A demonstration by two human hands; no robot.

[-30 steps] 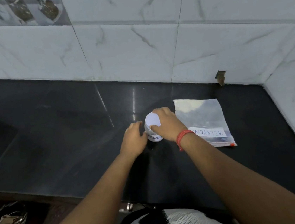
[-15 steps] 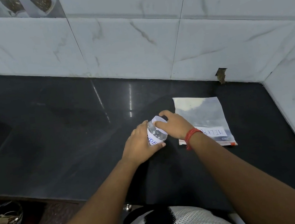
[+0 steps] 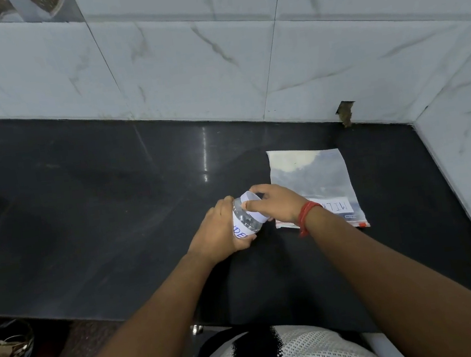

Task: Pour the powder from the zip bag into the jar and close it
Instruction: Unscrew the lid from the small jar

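Note:
A small clear jar [image 3: 245, 221] with a white paper label in blue letters is tilted off upright above the black counter. My left hand [image 3: 220, 233] wraps around its body from the left. My right hand [image 3: 275, 203], with a red thread on the wrist, grips the white lid [image 3: 253, 204] on top of the jar. A clear zip bag [image 3: 310, 178] lies flat on the counter just right of my hands, with white powder at its far end and a white label at its near end, partly hidden by my right wrist.
The black counter [image 3: 101, 223] ends at white marble-look tiled walls [image 3: 186, 66] behind and on the right, forming a corner. A chipped hole [image 3: 345, 113] sits at the back wall's base. A dark bowl with crumpled paper [image 3: 5, 354] lies below the counter's front edge, lower left.
The jar has gone from standing upright under my right hand to tilted in my left hand's grip. My right hand has shifted onto the lid's rim. The bag has not moved.

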